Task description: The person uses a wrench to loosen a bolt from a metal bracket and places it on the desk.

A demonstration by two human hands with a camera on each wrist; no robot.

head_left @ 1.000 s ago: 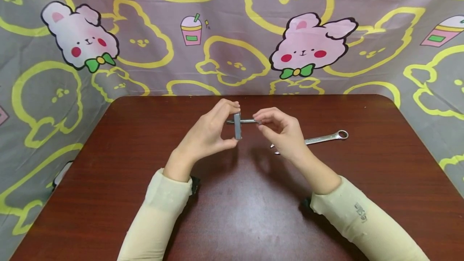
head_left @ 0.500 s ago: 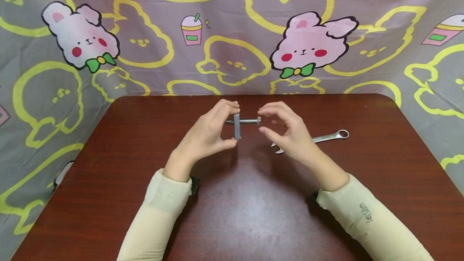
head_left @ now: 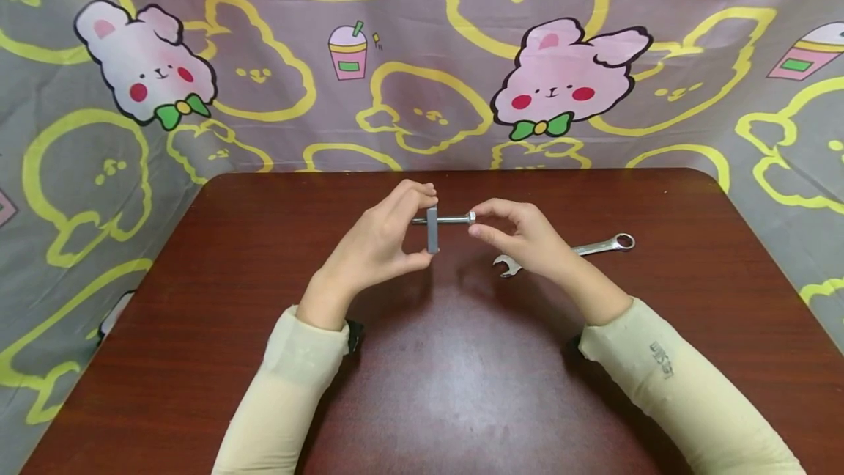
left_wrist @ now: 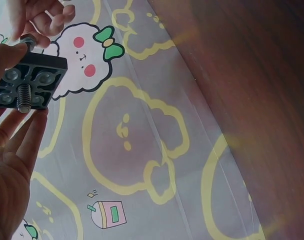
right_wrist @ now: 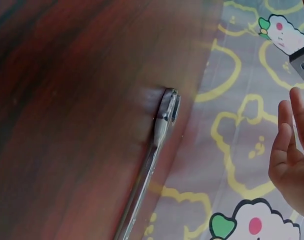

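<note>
My left hand (head_left: 379, 240) holds a grey square plate (head_left: 432, 232) on edge above the table, thumb below and fingertips on top. A hex bolt (head_left: 455, 220) passes through the plate, with its head to the right. At that head, my right hand (head_left: 521, 233) pinches with thumb and fingers. The left wrist view shows the dark, recessed underside of the plate (left_wrist: 56, 80), with the threaded bolt end (left_wrist: 24, 97) sticking out. In the right wrist view, part of the plate (right_wrist: 301, 56) shows at the right edge.
A combination wrench (head_left: 603, 246) lies on the brown table (head_left: 422, 387) beyond my right hand, which partly covers it; its handle (right_wrist: 142, 185) shows in the right wrist view. A patterned cloth (head_left: 409, 42) hangs behind the table and at its sides.
My right fingers let go of the bolt head and spread apart, then closed on it again. The right forearm shifted slightly right. My left hand and the plate stayed in place.
</note>
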